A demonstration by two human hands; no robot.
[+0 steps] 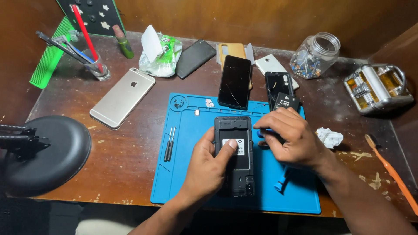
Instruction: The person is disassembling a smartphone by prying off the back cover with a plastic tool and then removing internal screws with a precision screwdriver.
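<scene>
Item one, nearest you: opened phone (234, 154), back cover off, flat on the blue mat (187, 174). Its long axis runs from you toward the wall. Black plastic frame, rectangular, dull finish, a white label in the battery bay.

Your left hand (208, 167) lies along the phone's left edge, thumb pressed on the label; a holding grip.

Your right hand (289, 139) rests just right of the phone, fingers curled narrow around a small blue tool (263, 132) whose shape you cannot tell fully.

Mat: soft rubbery sheet with moulded trays. Two thin screwdrivers (169, 143) lie on its left side.

Beyond: a black phone with cracked glass (234, 81), upright along the same axis. On the worn wooden desk (130, 152), a silver phone (123, 98) lies tilted. Farthest right: a clear jar (314, 55), tipped.
</scene>
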